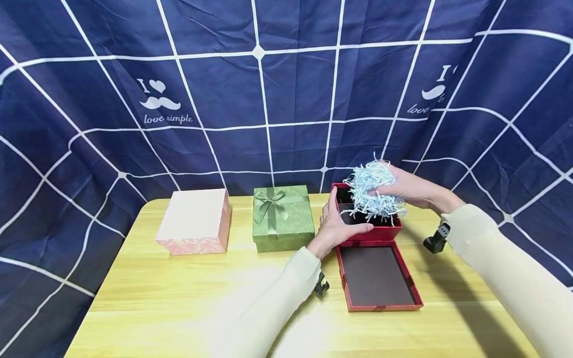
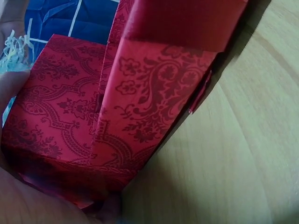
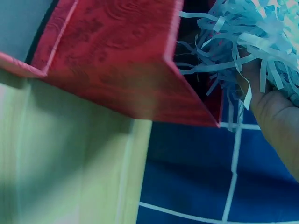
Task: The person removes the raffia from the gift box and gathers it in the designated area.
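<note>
A clump of pale blue shredded paper (image 1: pixel 373 191) is in my right hand (image 1: pixel 405 186), held just over the open red gift box (image 1: pixel 378 232). In the right wrist view, paper strips (image 3: pixel 261 42) hang over the box's rim, and the thumb presses into them. My left hand (image 1: pixel 333 226) grips the box at its near left corner, thumb along the front side and fingers along the left side. The patterned red wall (image 2: pixel 60 102) shows close up in the left wrist view. The box's dark interior is partly hidden by the paper.
The red lid (image 1: pixel 380 276) lies inside-up against the box's front. To the left stand a closed green gift box (image 1: pixel 284 219) with a ribbon bow and a pink box (image 1: pixel 194 219). A navy checked curtain (image 1: pixel 295 89) hangs behind the wooden table (image 1: pixel 188 298).
</note>
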Motion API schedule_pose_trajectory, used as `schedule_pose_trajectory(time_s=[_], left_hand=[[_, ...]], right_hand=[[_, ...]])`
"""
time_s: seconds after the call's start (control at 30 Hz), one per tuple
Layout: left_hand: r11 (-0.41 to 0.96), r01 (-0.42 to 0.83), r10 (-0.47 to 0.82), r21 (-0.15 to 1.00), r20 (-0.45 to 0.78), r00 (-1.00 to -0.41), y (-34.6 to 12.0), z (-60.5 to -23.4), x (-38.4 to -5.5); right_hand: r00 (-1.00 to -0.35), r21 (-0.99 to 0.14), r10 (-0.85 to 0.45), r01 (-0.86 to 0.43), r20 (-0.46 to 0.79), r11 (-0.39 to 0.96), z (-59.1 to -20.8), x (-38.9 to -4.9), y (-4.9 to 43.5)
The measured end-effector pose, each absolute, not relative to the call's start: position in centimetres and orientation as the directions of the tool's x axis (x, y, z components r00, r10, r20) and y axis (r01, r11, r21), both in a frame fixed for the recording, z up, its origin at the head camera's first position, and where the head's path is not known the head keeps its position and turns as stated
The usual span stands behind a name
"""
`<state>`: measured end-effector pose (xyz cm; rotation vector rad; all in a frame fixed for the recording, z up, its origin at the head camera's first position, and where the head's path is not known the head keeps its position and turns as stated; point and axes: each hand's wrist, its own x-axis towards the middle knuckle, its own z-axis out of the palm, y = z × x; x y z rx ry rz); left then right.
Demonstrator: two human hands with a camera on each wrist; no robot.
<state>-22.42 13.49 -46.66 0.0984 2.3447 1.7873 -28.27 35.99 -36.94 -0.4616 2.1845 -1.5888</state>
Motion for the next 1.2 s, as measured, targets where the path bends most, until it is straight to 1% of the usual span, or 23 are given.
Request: schedule_pose_trajectory(time_s=[0.17, 0.4, 0.77, 0.93, 1.07, 1.2], left_hand=[[0.28, -0.075, 0.164, 0.957, -0.125, -0.979, 13.5, -46.9, -22.5], [0.286, -0.066, 0.155, 0.956, -0.114, -0.981, 13.4, -46.7, -22.2], [0.292, -0.058, 0.149, 0.955, -0.105, -0.983, 13.8, -47.7, -22.8], [0.285, -0.056, 0.158, 0.957, -0.105, -0.982, 13.7, -47.4, -22.6], [0.271, -0.05, 0.152, 0.961, -0.094, -0.984, 13.4, -47.0, -22.2], [0.273, -0.059, 0.143, 0.96, -0.101, -0.985, 13.3, -46.6, -21.9]], right_hand=[[-0.879, -0.947, -0.461, -0.037, -0.121, 0.32, -35.7, -28.2, 36.9], [-0.887, -0.952, -0.449, -0.036, -0.111, 0.305, -34.3, -28.0, 38.7], [-0.925, -0.911, -0.364, -0.056, -0.106, 0.408, -33.1, -27.2, 42.5], [-0.918, -0.902, -0.386, -0.084, -0.095, 0.423, -33.3, -27.2, 44.8], [-0.908, -0.91, -0.41, -0.097, -0.085, 0.402, -33.9, -27.4, 46.5], [-0.895, -0.932, -0.436, -0.077, -0.091, 0.354, -34.9, -27.6, 48.0]])
